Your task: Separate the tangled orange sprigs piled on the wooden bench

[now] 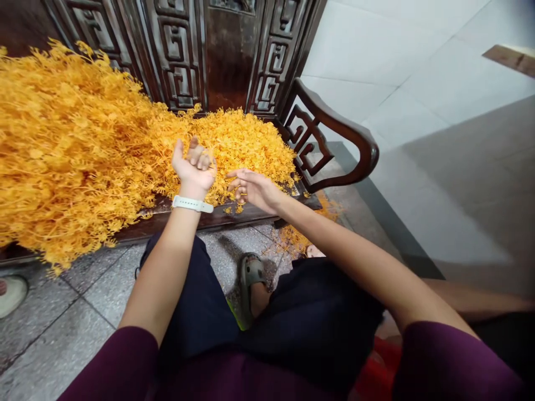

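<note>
A large heap of yellow-orange artificial-looking flower pieces (83, 145) covers the seat of a dark carved wooden bench. My left hand (195, 167), with a pale watch band at its wrist, is turned palm up over the front of the heap. Its fingers are loosely curled and the thumb stands apart; yellow bits show close by its fingertips. To its right, my right hand (257, 189) hovers at the seat's front edge, fingers slightly bent and apart, holding nothing visible. A smaller mound of the pieces (251, 136) lies just beyond both hands.
The bench's curved armrest (363, 150) stands to the right, beside a white tiled wall (355, 50). Loose yellow pieces (295, 238) lie on the speckled floor. A clog-shod foot (253, 273) is between my knees. Another pale shoe (11, 295) shows at the left edge.
</note>
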